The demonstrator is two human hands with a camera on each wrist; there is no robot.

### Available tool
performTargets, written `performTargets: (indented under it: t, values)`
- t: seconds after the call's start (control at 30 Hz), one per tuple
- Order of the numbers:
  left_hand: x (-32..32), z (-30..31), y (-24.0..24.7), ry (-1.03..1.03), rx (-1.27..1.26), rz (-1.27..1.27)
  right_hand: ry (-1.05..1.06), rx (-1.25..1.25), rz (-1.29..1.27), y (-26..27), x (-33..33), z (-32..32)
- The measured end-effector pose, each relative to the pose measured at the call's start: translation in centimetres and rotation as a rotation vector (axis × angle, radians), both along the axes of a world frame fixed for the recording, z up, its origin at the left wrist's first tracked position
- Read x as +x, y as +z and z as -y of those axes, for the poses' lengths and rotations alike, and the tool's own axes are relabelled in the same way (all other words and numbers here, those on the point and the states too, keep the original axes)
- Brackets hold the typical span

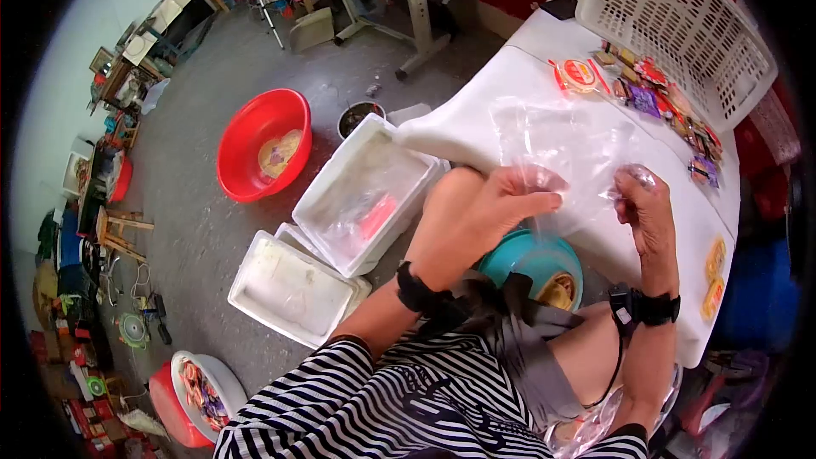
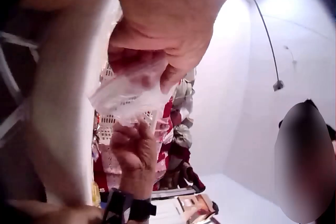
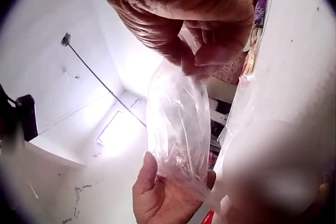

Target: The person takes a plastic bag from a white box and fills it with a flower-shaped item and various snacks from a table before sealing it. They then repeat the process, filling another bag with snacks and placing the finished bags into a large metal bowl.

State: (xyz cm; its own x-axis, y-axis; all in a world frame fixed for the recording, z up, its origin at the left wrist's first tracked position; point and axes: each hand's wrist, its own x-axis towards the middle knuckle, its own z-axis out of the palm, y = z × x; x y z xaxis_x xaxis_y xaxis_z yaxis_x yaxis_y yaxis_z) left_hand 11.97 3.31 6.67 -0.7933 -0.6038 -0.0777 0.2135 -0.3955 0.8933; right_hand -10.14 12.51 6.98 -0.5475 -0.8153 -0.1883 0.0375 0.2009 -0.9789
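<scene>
A clear plastic bag (image 1: 568, 149) spreads over the near part of the white table, between both hands. My left hand (image 1: 508, 200) grips its left side, thumb along the film. On the other side my right hand (image 1: 646, 204) pinches the bag's edge with curled fingers. In the right wrist view the film (image 3: 178, 113) stretches from the right hand's fingertips down to the left hand (image 3: 167, 198). Crumpled film (image 2: 128, 95) hangs from the left hand in the left wrist view. Below the hands stands a teal basin (image 1: 520, 257) with a yellowish packet (image 1: 557, 291) inside.
On the white table (image 1: 476, 110) lie several small snack packets (image 1: 643, 100), a red-and-white round package (image 1: 581, 76) and yellow packets (image 1: 714, 276), near a white plastic basket (image 1: 680, 25). White foam boxes (image 1: 319, 195) and a red basin (image 1: 242, 149) stand on the floor at left.
</scene>
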Motion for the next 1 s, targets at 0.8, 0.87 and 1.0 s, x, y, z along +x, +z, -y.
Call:
performTargets:
  t: [0.8,0.87,1.0]
  values:
    - [1.1,5.4,-8.4,0.34,-1.103,0.183,-0.212,-0.113,-0.124,1.8,-3.1,-1.8]
    - [0.3,5.1,-8.5,0.31,-0.333,0.188,-0.021,0.03,-0.089,1.3,-2.5,-0.9]
    - [0.4,4.4,-4.3,0.134,-0.257,0.289,0.246,0.041,0.092,0.1,-1.3,0.0]
